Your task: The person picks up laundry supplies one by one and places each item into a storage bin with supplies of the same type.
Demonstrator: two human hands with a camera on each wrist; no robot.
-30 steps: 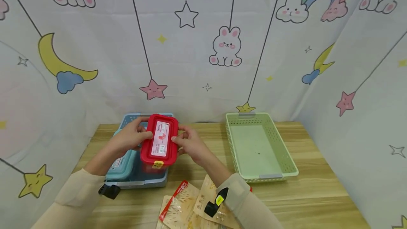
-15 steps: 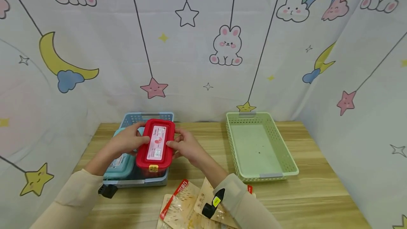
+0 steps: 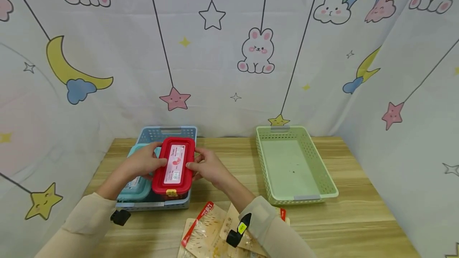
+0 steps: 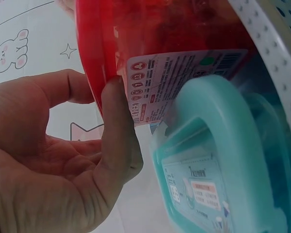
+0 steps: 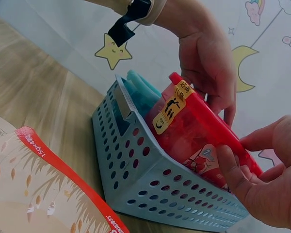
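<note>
A red-lidded plastic container [image 3: 174, 164] with clear red sides sits partly down inside the blue basket [image 3: 157, 206], tilted in the right wrist view. My left hand [image 3: 145, 160] grips its left edge, thumb on the lid and fingers at the rim. On the opposite edge, my right hand [image 3: 208, 166] pinches the lid's rim between thumb and fingers. Beside it in the same basket lies a teal-lidded container [image 4: 218, 160], partly covered by my left hand in the head view. The red container's lower part is hidden by the basket wall.
A pale green basket [image 3: 295, 166] stands to the right on the wooden table [image 3: 358, 226]. Several beige packets [image 3: 208, 234] with red edges lie in front, partly under my right forearm. A printed curtain [image 3: 215, 59] hangs behind and at both sides.
Both hands have lowered the red-lidded container and shifted it slightly left, from above the blue basket down into it. The baskets and packets stay where they were.
</note>
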